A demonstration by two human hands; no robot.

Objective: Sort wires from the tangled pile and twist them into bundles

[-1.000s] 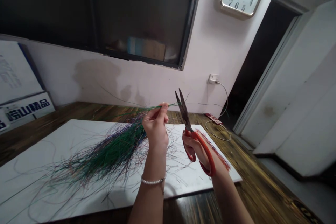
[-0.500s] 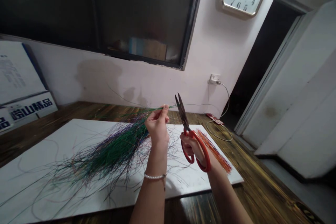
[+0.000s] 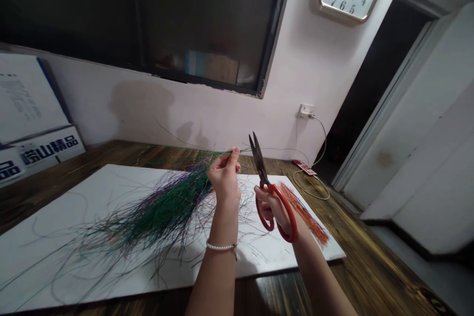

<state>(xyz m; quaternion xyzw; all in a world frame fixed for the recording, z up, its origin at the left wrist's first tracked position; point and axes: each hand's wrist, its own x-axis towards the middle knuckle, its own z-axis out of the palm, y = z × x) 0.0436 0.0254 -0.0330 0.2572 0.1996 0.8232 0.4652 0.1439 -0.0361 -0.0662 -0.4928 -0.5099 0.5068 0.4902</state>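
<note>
My left hand [image 3: 226, 170] pinches a few thin green strands [image 3: 244, 150] between thumb and fingers above the board. Their short ends stick out to the right, close to the scissor blades. My right hand [image 3: 273, 206] grips red-handled scissors [image 3: 261, 163], its fingers through the loops, with the dark blades pointing up and slightly apart. Under and left of my left hand lies a large loose heap of green, purple and dark strands [image 3: 166, 207]. A smaller row of orange and red strands [image 3: 305, 215] lies to the right, partly behind my right hand. Whether the strands are wire or fibre I cannot tell.
A white board [image 3: 92, 276] lies on the dark wooden table [image 3: 374, 276] beneath the heaps, with scattered loose strands on it. At right are a red card-like object [image 3: 304, 168] and a white cable [image 3: 326, 143] from a wall socket [image 3: 305, 111]. Printed boxes [image 3: 52, 148] stand at left.
The camera view has shifted slightly. The short green ends at the blades reach less far right than before. Both hands keep nearly the same pose and grip.
</note>
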